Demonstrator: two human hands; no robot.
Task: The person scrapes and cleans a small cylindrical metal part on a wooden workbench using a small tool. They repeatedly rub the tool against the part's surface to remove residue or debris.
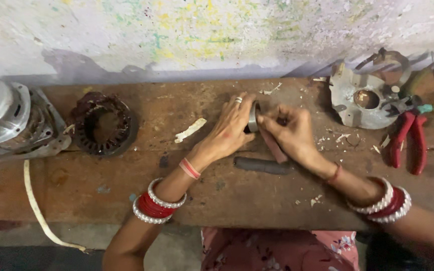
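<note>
Soft, even daylight; faint shadows fall on the wall behind the bench. Slight blur throughout, corners mildly stretched.

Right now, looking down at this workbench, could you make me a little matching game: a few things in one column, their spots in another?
Things:
1. pliers with red handles
2. dark ring-shaped motor core
3. grey metal ring
4. silvery motor housing

Places:
A. between the two hands
B. far left edge of the bench
C. right side of the bench
D. left of the hands, beside the housing

Pairs: 1-C, 2-D, 3-A, 4-B
</note>
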